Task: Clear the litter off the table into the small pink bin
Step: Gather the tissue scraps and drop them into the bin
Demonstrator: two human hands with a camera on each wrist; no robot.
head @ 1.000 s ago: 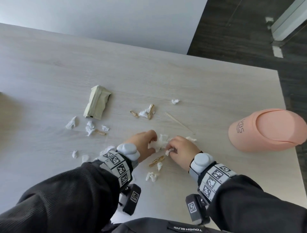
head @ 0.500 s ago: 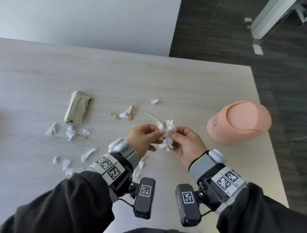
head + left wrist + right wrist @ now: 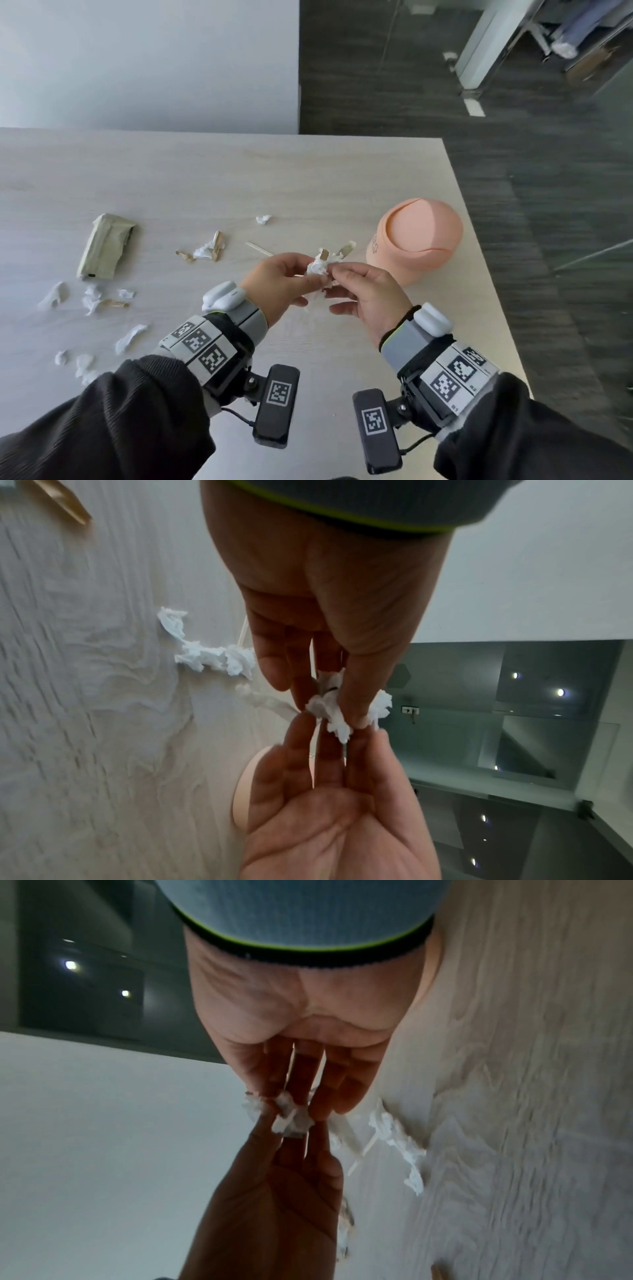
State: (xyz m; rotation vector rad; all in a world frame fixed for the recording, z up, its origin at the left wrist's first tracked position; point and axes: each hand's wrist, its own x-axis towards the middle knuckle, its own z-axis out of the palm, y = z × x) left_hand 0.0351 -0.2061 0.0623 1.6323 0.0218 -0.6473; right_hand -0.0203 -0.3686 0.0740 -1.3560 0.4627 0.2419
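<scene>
The pink bin stands near the right edge of the table with its domed swing lid shut; what lies inside cannot be seen. Just left of it, above the table, the left hand and the right hand meet fingertip to fingertip around a wad of white tissue with a brown scrap sticking out of the top. Both hands pinch the wad between thumb and forefingers, with the other fingers loosely extended.

The left wrist view shows the pinch from the palm side: the tissue squeezed between the two sets of fingertips, and behind them a curved sliver of the bin. The right wrist view shows the same grip, darker and blurred.

The rest of the litter lies on the table well apart from the bin: a crumpled olive packet, a thin wooden stick, brown scraps with tissue, a small white ball and torn white bits at the left. The hands hide part of the stick.
</scene>
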